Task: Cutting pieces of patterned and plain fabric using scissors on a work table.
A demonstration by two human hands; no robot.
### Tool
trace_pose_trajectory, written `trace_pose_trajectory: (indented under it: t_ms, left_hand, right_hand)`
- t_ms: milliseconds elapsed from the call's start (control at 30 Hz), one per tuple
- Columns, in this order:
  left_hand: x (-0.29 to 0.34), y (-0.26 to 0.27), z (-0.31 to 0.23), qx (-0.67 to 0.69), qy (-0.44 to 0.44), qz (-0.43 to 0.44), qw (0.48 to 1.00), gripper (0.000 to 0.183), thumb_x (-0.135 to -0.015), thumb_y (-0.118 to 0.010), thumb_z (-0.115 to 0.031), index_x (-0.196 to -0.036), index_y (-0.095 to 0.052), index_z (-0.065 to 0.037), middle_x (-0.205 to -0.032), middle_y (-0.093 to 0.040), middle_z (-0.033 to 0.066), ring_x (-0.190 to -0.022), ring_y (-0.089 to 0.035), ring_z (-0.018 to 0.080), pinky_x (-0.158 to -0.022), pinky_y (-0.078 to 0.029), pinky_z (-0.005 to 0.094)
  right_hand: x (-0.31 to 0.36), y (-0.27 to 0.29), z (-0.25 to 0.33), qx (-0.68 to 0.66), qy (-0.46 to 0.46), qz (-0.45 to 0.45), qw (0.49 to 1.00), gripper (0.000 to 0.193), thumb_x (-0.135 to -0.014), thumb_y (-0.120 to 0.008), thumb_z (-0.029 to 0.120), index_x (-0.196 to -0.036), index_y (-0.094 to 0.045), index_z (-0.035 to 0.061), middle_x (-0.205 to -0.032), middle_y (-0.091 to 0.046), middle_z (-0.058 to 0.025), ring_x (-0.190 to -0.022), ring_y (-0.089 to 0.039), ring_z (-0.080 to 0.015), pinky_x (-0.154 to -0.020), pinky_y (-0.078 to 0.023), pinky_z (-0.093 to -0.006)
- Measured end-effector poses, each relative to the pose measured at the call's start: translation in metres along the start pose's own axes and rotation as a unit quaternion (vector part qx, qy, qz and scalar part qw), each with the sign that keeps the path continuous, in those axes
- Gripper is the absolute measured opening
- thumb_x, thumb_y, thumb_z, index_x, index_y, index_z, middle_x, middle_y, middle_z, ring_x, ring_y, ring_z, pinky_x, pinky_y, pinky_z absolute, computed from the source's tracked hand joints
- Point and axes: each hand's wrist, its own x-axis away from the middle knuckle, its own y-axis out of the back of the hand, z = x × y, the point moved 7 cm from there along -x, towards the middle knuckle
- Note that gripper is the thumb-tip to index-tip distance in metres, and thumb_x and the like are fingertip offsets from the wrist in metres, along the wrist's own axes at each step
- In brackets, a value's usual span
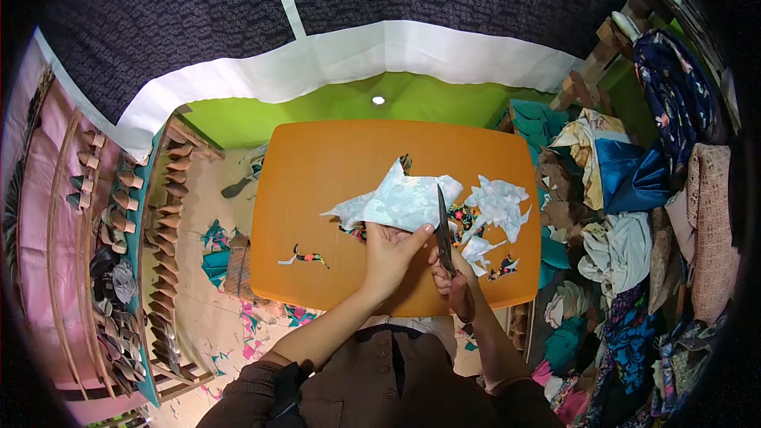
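Observation:
My left hand [388, 255] grips the lower edge of a pale blue-white piece of cloth [390, 200], thumb on top. Dark floral cloth [407, 164] peeks out from beneath it. In my right hand [453, 276] is a pair of dark scissors [444, 226], their blades pointing away from me along the cloth's right side. Whether the blades are parted is hard to make out. Right of the scissors lie pale cut pieces [499, 204] and dark floral scraps [504, 268].
The orange table [305, 182] has rounded corners. A small floral scrap [305, 257] lies on its left. Shoe forms [164, 254] line racks at the left. Piled fabrics [618, 254] crowd the right side. Scraps litter the floor, and a dark patterned curtain [182, 24] hangs beyond.

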Motion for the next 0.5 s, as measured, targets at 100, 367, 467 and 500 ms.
trace_pose_trajectory:
  t_ms: [100,367,467,500]
  left_hand:
    - [0.0,-0.001,0.0,-0.005,0.025,0.002,1.0,0.05,-0.071,-0.06,0.007,-0.106,-0.025,0.0,-0.101,-0.046,0.0122,-0.088,-0.052,0.0142,-0.069,-0.046,0.0225]
    - [-0.009,0.001,-0.001,-0.051,0.046,0.08,0.994,0.053,-0.071,-0.059,0.007,-0.11,-0.023,0.0,-0.105,-0.044,0.0132,-0.094,-0.051,0.0162,-0.076,-0.046,0.0246]
    - [-0.008,-0.002,-0.009,-0.07,0.026,0.119,0.99,0.056,-0.07,-0.059,0.007,-0.112,-0.022,0.001,-0.105,-0.045,0.0128,-0.095,-0.051,0.0167,-0.078,-0.045,0.0254]
    - [-0.008,-0.002,-0.012,-0.071,0.026,0.118,0.99,0.056,-0.07,-0.059,0.007,-0.112,-0.022,0.001,-0.105,-0.045,0.0128,-0.095,-0.051,0.0167,-0.078,-0.045,0.0254]
  right_hand:
    - [-0.001,0.003,-0.008,-0.041,-0.034,-0.001,0.999,0.079,-0.056,-0.047,0.074,-0.095,-0.038,0.0058,-0.067,-0.031,0.006,-0.048,-0.025,0.0011,-0.041,-0.018,-0.0131]
    - [-0.006,0.025,-0.018,0.041,-0.02,0.029,0.999,0.054,-0.075,-0.043,0.057,-0.093,-0.041,0.0059,-0.064,-0.033,0.0059,-0.046,-0.029,0.0001,-0.039,-0.021,-0.015]
    - [0.002,0.017,0.0,0.089,0.063,0.051,0.993,0.033,-0.083,-0.041,0.04,-0.09,-0.043,0.0076,-0.062,-0.034,0.0059,-0.044,-0.03,-0.0008,-0.038,-0.022,-0.0154]
    - [0.008,0.01,0.014,0.134,0.142,0.059,0.979,0.023,-0.085,-0.04,0.031,-0.088,-0.043,0.0088,-0.06,-0.034,0.0059,-0.043,-0.03,-0.0011,-0.038,-0.023,-0.0155]
